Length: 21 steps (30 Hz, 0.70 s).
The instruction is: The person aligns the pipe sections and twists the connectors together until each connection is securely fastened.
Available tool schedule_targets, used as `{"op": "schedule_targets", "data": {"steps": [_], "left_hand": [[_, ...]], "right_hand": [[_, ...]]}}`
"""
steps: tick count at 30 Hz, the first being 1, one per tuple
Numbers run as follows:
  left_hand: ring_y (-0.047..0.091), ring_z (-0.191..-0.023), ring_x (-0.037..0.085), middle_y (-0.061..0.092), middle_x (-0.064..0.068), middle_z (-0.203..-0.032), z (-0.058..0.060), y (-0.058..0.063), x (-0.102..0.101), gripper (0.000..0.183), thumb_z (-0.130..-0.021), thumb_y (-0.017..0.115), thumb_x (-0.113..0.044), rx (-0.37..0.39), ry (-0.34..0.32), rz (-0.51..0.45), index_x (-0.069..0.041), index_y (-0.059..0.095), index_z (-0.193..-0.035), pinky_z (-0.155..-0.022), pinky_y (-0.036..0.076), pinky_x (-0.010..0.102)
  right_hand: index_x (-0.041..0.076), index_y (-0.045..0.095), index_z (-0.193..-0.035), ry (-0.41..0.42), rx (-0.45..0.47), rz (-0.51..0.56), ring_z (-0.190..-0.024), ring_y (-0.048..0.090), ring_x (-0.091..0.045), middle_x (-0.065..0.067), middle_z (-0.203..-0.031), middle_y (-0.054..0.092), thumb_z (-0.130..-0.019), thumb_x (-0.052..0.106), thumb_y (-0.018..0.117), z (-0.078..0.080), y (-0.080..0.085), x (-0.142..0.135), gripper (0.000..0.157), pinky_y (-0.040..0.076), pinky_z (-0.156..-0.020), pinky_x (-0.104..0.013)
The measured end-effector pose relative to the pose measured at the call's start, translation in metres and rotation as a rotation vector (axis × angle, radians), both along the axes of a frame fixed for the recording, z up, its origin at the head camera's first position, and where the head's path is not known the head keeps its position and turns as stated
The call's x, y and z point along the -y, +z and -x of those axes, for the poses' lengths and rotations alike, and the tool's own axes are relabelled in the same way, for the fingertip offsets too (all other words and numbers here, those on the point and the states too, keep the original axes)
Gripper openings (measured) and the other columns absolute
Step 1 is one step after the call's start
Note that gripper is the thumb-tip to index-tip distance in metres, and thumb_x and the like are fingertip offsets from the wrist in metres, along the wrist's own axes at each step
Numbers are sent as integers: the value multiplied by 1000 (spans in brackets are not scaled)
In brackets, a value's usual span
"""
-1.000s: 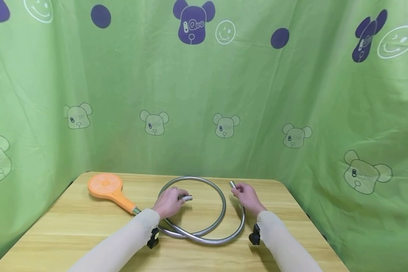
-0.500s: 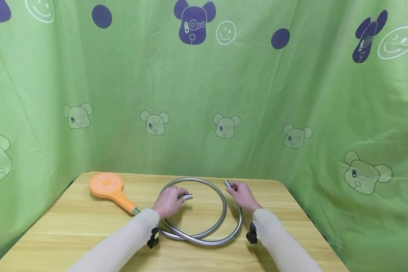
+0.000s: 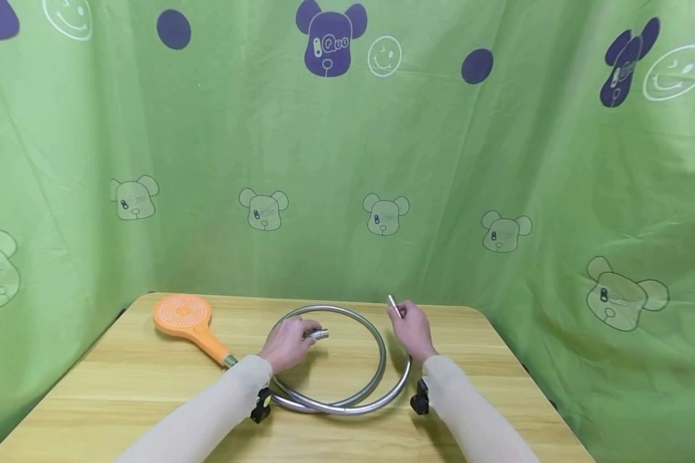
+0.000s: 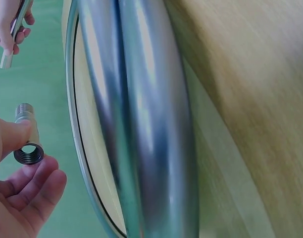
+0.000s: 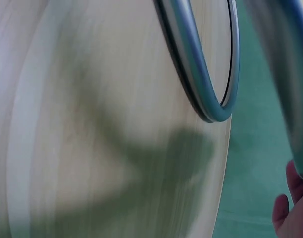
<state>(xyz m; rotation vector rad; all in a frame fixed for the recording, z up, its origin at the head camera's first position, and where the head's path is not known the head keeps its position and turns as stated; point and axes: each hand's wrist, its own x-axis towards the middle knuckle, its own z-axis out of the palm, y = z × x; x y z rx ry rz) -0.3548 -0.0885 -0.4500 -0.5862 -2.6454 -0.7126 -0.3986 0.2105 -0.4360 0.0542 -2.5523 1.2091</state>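
A green bear-print curtain (image 3: pixel 324 141) is hanging behind and down both sides of a light wood-grain table (image 3: pixel 116 392). I'm watching from a distance, fwiw. The left hand (image 3: pixel 288 343) is pinching a short silver threaded metal connector (image 3: pixel 320 334), while the right hand (image 3: pixel 412 329) is gripping the silver metal end (image 3: pixel 392 301) of a grey flexible metal hose (image 3: pixel 383 354), fingers curled round it.

What I'm eyeing is the angle: the connector is lying roughly left to right, outside thread facing the right hand, but the hose end is pointing far and a bit left. So they're sitting well apart, axes not lining up. The hose is looping between the hands.

An orange round plastic shower head (image 3: pixel 182 314) is resting far left, nearer the left hand; the cream left sleeve (image 3: pixel 208 408) is hiding whether anything's joining it.
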Motion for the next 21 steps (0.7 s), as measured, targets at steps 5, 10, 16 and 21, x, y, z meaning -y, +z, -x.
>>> {"op": "schedule_targets", "data": {"steps": [5, 10, 16, 21], "left_hand": [[50, -70, 8, 61, -6, -85, 0, 2, 2, 25, -89, 73, -20, 3, 15, -1, -23, 76, -114, -62, 44, 27], [49, -69, 9, 61, -6, -84, -1, 4, 2, 27, -88, 74, -21, 6, 30, 3, -24, 76, -115, -60, 43, 26], [50, -68, 9, 60, -5, -86, -2, 2, 1, 28, -89, 74, -21, 37, 21, -29, -24, 75, -116, -56, 42, 26], [51, -71, 8, 63, -4, -90, -1, 0, 0, 27, -89, 74, -20, 42, 6, -56, -24, 75, -116, -59, 44, 25]], "right_hand": [[5, 59, -111, -86, -34, 71, -73, 53, -20, -11, -92, 61, -102, 30, 57, 0, 3, 2, 27, 48, -60, -29], [4, 60, -112, -153, -76, 134, -75, 54, -22, -12, -95, 63, -102, 30, 57, 1, 6, 1, 28, 48, -64, -30], [5, 59, -115, -208, -76, 173, -74, 56, -22, -13, -98, 64, -102, 33, 56, 0, 6, 1, 30, 48, -60, -30], [6, 59, -116, -340, -142, 242, -78, 56, -24, -11, -97, 65, -102, 35, 54, 3, 8, -1, 33, 47, -64, -32]]}}
